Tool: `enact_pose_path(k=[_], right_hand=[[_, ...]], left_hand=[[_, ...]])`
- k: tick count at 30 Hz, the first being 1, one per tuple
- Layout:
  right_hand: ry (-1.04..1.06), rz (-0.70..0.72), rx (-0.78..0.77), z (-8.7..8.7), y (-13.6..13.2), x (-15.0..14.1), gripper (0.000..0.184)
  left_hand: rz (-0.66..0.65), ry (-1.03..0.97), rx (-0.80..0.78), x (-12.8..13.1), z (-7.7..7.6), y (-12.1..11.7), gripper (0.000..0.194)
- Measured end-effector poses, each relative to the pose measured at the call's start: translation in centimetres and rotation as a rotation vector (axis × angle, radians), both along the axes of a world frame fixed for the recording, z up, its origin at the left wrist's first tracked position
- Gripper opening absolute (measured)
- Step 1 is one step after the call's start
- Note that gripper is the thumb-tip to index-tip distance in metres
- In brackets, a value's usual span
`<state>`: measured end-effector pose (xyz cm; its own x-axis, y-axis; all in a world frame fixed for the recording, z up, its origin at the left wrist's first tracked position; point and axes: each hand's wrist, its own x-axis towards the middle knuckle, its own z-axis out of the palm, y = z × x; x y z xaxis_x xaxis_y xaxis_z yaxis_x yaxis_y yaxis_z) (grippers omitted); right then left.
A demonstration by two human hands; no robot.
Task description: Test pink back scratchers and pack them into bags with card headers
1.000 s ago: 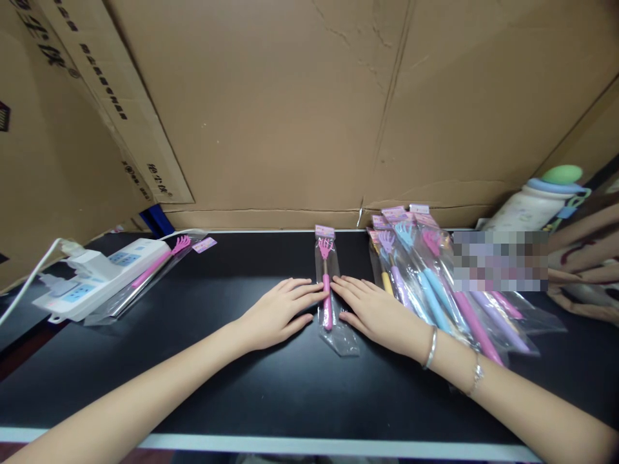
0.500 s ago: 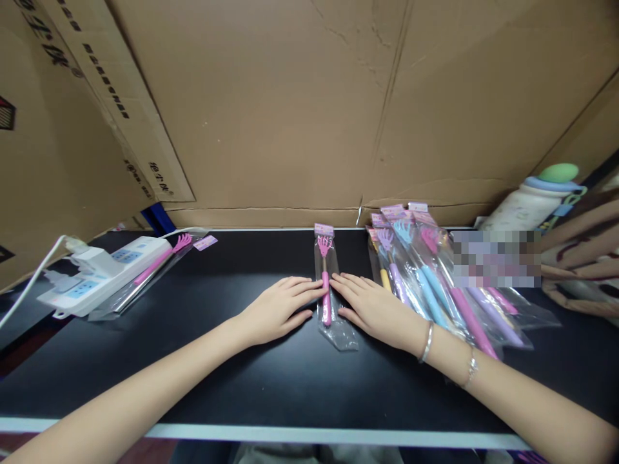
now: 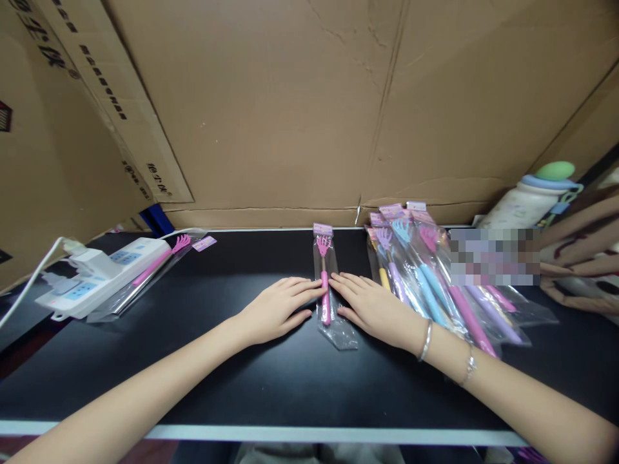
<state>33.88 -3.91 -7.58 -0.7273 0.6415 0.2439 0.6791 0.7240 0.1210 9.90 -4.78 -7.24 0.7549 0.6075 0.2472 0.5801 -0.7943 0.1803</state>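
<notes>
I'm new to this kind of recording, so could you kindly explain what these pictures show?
Certainly. There is no machine: these are a person's bare hands, seen from a camera worn on the head, looking forward and down. On the black table, the left hand and right hand lie flat at either side of a wrapped pink back scratcher; neither grips it. More wrapped scratchers lie to the right, partly hidden by a blurred patch. At left, another pink scratcher lies beside a power strip. Cardboard stands behind.

Brown cardboard (image 3: 271,116) stands behind a black table (image 3: 271,393)
</notes>
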Motion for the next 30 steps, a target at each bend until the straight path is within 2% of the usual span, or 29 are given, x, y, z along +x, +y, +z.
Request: enact_pose_path(k=[20, 27, 30], right_hand=[[-0.005, -0.021, -0.013, -0.14, -0.09, -0.06, 0.050], [0.039, -0.001, -0.014, -0.02, 0.00, -0.08, 0.048], [0.091, 0.021, -0.064, 0.34, 0.15, -0.11, 0.045]], left_hand=[[0.008, 0.020, -0.001, -0.02, 0.15, -0.02, 0.046], [0.002, 0.005, -0.004, -0.03, 0.07, -0.01, 0.046], [-0.001, -0.040, -0.036, -0.03, 0.00, -0.07, 0.045]])
